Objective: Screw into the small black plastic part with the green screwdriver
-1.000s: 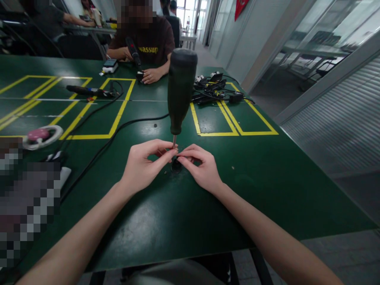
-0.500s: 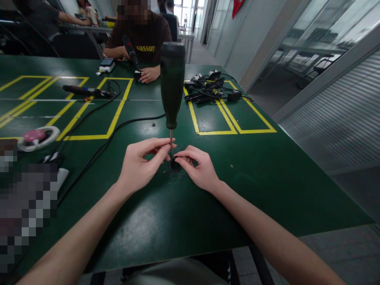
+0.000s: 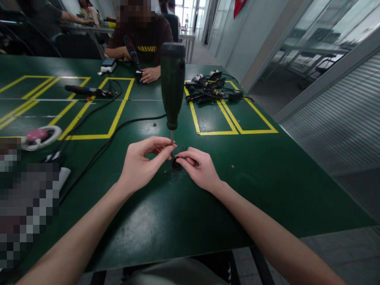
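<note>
A screwdriver (image 3: 172, 87) with a thick dark green handle and black top stands upright, its thin metal shaft pointing down. My left hand (image 3: 145, 164) pinches that shaft between thumb and forefinger, below the handle. At the shaft's lower end sits a small round black part (image 3: 175, 168) on the green table (image 3: 142, 229). The thumb and forefinger of my right hand (image 3: 200, 166) are closed on a small black piece at the part's edge; its kind is hard to make out. A tiny speck (image 3: 165, 171) lies just left of the part.
A black cable (image 3: 118, 128) crosses the table behind my left hand. Tangled black cords and devices (image 3: 210, 87) lie at the far right. Another power tool (image 3: 89, 91) rests far left. Across the table, a person (image 3: 151, 35) holds a black tool. A pink-and-white object (image 3: 38, 136) is at left.
My left fingertips have shifted slightly along the shaft. The right hand keeps its pinch almost in place. The view has moved very little.
</note>
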`<state>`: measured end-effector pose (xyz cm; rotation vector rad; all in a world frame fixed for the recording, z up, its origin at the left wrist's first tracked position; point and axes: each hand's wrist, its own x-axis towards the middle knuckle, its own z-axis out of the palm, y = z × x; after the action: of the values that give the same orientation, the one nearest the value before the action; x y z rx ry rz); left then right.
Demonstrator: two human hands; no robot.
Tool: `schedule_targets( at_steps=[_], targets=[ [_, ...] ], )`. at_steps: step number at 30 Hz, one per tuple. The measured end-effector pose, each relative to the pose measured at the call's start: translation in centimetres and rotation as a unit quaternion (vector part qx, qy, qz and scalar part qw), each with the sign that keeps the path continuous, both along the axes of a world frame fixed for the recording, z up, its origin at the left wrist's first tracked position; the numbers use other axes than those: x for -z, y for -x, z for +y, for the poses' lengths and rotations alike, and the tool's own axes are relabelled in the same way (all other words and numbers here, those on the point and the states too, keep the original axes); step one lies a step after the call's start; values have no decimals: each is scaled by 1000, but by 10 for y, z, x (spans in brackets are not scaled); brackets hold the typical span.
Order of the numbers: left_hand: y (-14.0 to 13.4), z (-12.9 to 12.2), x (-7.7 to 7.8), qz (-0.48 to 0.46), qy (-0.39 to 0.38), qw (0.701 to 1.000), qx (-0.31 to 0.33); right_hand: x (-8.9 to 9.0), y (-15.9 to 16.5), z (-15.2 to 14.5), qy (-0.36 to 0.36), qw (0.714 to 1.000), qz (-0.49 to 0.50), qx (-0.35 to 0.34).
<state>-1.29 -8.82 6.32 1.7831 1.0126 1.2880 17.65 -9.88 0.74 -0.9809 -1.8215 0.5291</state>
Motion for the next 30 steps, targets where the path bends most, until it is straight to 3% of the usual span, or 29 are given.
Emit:
schedule_targets(
  at_steps=[30],
  targets=[
    [0, 0, 0, -24, 12, 1000, 13, -1, 0, -8, -49, 996, -66, 46]
  ],
)
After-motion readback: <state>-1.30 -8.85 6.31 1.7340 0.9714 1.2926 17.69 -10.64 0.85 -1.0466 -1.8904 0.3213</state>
